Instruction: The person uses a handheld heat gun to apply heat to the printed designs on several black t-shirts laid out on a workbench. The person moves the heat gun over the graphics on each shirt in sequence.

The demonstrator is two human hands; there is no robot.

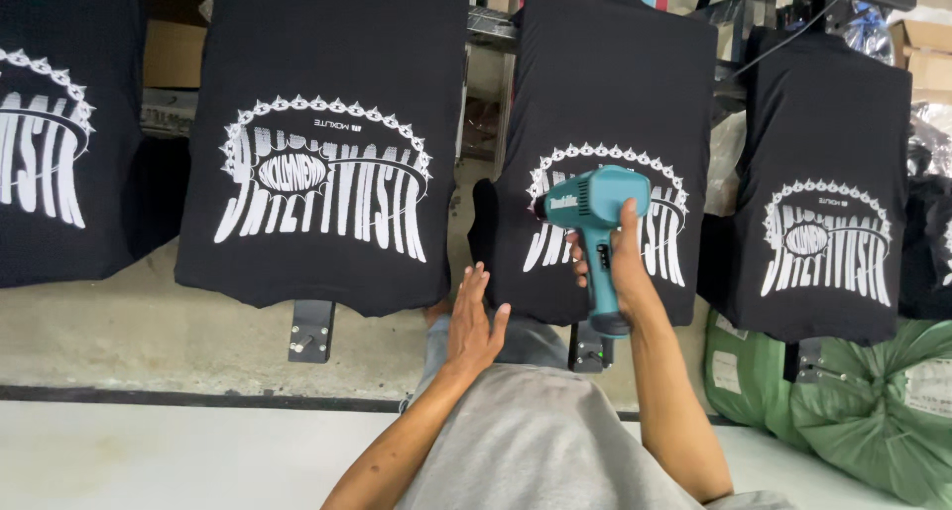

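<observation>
My right hand [620, 267] grips the handle of a teal heat gun [592, 205], whose nozzle points left over the white print of a black shirt [615, 84] stretched on a printing board. My left hand [474, 322] is open, fingers spread, hovering just below the gap between that shirt and the larger black printed shirt [327, 94] to its left. It touches nothing that I can see.
More black printed shirts sit on boards at the far left [50, 123] and right [828, 173]. Metal board brackets [310, 332] stick out below. Green sacks [853, 401] lie at the lower right. Concrete floor with a dark line [149, 396] runs below.
</observation>
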